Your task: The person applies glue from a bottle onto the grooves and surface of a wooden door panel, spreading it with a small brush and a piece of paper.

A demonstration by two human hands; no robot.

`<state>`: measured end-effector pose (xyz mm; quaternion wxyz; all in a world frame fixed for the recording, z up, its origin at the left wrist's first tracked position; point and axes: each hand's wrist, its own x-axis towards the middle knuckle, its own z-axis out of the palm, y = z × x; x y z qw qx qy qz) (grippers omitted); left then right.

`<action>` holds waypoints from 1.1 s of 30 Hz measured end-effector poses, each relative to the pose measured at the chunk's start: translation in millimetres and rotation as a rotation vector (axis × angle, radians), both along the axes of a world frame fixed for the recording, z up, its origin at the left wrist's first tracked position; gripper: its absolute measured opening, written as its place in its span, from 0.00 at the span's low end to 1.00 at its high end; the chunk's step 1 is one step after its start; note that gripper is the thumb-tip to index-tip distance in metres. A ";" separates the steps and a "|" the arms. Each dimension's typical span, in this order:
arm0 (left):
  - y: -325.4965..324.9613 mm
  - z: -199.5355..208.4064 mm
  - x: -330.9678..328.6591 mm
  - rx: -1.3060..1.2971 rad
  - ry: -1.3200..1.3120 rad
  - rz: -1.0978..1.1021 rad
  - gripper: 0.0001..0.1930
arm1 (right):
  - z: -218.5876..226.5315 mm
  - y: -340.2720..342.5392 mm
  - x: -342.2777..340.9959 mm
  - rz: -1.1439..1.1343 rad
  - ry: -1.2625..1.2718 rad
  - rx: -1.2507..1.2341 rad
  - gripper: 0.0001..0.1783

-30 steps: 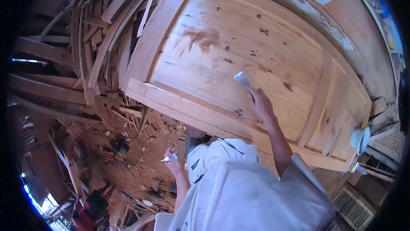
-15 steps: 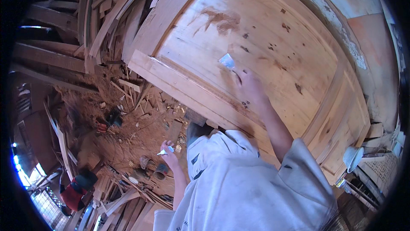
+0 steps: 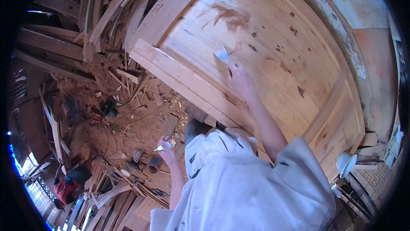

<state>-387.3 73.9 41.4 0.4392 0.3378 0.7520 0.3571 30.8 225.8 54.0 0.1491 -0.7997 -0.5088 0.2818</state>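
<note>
My right hand (image 3: 241,80) is closed around the handle of a putty knife (image 3: 222,55), whose broad pale blade is over the wooden door (image 3: 273,90). Whether the blade touches the wood I cannot tell. The door has raised frame members, several dark knots and filled spots, and a brown smear (image 3: 234,18) beyond the blade. Lower left, my left hand (image 3: 168,152) is held off the door, its fingers closed on a small white thing with a pointed end (image 3: 162,147); its exact kind is too small to make out.
Scrap timber (image 3: 106,17) is heaped at far left. Sawdust and offcuts cover the floor (image 3: 124,132), where a small tin (image 3: 153,165) stands. Another person in red (image 3: 66,188) is at lower left. A white bowl (image 3: 346,164) sits by the door's right end.
My right hand has moved left across the door with the putty knife, and the blade has turned. The view has shifted slightly. My left hand still holds the white thing.
</note>
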 end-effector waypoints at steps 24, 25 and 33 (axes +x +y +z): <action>122.8 60.3 137.5 0.223 -0.092 -0.717 0.21 | 46.5 -79.4 -85.5 -0.066 0.665 0.008 0.21; 122.9 63.3 145.1 0.163 -0.190 -0.761 0.21 | 47.7 -77.0 -98.1 -0.081 0.846 -0.063 0.19; 109.1 64.7 161.7 -0.159 -0.557 -0.690 0.25 | 33.6 -84.8 -101.5 -0.142 1.493 -0.291 0.13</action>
